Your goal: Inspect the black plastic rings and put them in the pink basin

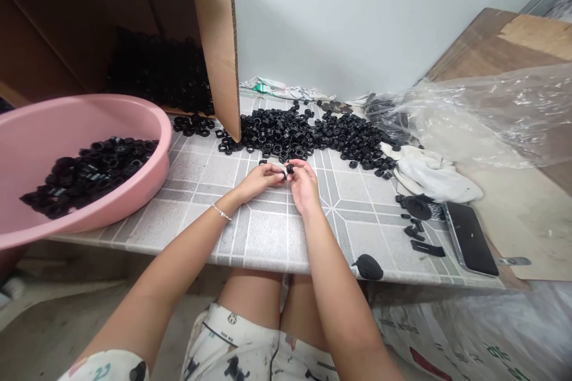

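Note:
My left hand (260,182) is closed in a pinch, with a small black plastic ring (282,175) between thumb and fingers. Just beside it, my right hand (305,186) grips a small black plastic cap (290,169) at its fingertips. The two parts are close together above the table; whether they touch I cannot tell. Beyond my hands spreads a long heap of small black plastic parts (286,134), many of them ring-shaped.
On the left stands a pink basin (163,149) with black parts inside, before a cardboard box (218,41) holding more. A white glove (433,175), a phone (471,238) and clear plastic sheeting (491,113) lie right. A black round piece (369,266) sits at the table's (272,232) front edge.

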`<act>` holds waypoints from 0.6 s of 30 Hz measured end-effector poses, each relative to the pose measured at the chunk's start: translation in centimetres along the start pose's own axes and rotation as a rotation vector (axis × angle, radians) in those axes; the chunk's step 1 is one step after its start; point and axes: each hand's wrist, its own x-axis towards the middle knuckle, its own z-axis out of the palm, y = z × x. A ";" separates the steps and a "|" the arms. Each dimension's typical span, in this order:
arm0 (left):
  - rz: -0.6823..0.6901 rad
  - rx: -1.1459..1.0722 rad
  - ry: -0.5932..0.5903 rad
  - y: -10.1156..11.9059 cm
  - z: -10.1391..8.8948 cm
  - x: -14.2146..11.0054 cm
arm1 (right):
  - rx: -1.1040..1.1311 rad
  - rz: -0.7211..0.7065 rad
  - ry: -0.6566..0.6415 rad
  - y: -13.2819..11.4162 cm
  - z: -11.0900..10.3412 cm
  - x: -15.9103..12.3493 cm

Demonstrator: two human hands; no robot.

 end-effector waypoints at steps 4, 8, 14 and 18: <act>-0.022 -0.002 0.007 0.2 -0.1 -0.1 | -0.060 -0.001 -0.065 -0.2 -0.2 0.0; -0.010 -0.035 0.053 0.4 -0.4 -0.2 | -0.200 -0.051 -0.069 0.1 -0.9 0.2; -0.019 -0.001 0.091 0.5 -0.5 -0.1 | -0.364 -0.102 -0.069 0.4 -1.1 0.2; -0.008 -0.012 0.076 0.7 -0.7 -0.1 | -0.360 -0.066 -0.150 0.3 -1.0 0.0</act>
